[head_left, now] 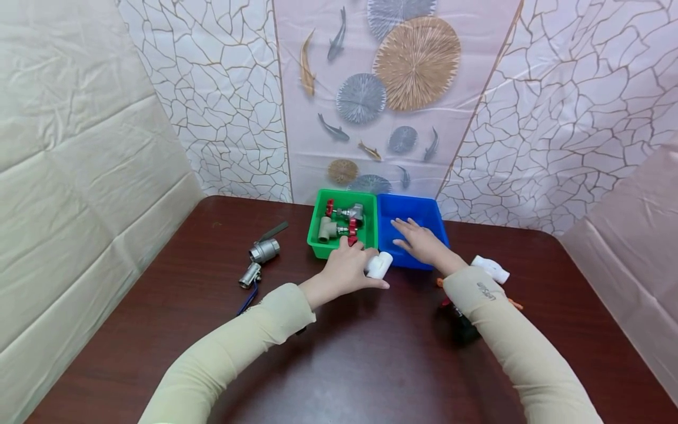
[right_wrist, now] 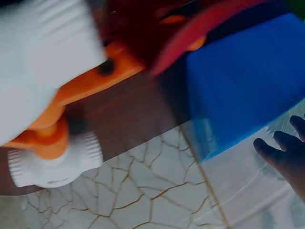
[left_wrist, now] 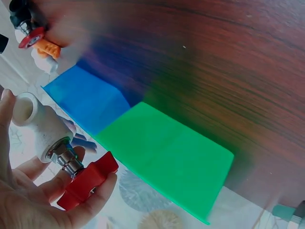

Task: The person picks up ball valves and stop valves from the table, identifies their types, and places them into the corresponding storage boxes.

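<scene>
My left hand holds a white stop valve just in front of the two bins. In the left wrist view its white body, metal stem and red handle show, with fingers curled round the handle. Over the blue bin my right hand hovers, fingers spread and holding nothing. Beside it, the green bin contains a grey metal valve and a beige valve, both with red handles.
To the left lie a large metal ball valve and a smaller one with a blue lever. At right, partly under the right forearm, are white valves with orange handles and a black valve. A patterned cloth wall stands behind the bins.
</scene>
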Motion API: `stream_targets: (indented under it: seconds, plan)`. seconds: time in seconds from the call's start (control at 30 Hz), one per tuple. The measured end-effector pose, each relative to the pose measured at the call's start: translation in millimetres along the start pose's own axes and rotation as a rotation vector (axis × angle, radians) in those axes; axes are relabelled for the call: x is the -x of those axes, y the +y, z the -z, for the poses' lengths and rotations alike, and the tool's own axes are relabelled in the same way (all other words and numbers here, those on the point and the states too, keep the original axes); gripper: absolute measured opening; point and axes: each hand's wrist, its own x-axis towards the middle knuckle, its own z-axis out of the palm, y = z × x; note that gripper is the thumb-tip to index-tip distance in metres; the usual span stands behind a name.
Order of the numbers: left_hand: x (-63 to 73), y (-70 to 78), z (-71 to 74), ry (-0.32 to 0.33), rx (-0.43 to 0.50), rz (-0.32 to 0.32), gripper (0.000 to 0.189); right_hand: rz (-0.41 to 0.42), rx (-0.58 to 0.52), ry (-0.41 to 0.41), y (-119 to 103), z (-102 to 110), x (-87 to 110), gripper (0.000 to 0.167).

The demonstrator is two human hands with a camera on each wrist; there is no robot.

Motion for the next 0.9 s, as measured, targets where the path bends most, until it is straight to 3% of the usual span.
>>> stream_targets:
  seconds: [0.4,0.53,0.9]
  plan:
    - [1.7,-18.9,1.6,0.028,0.018,0.018,0.075,0.016,-0.045,-0.095,-16,-7,-21.4,0.060]
    - [0.9,-22.5,3.9,0.038,-0.007,0.009,0.075,0.025,-0.067,-0.127,-14,-4,-26.6,0.061]
    - [-2.6,-35.3,5.0,0.055,0.037,0.036,0.072,0.096,-0.062,-0.225,-16,9,-34.8,0.063]
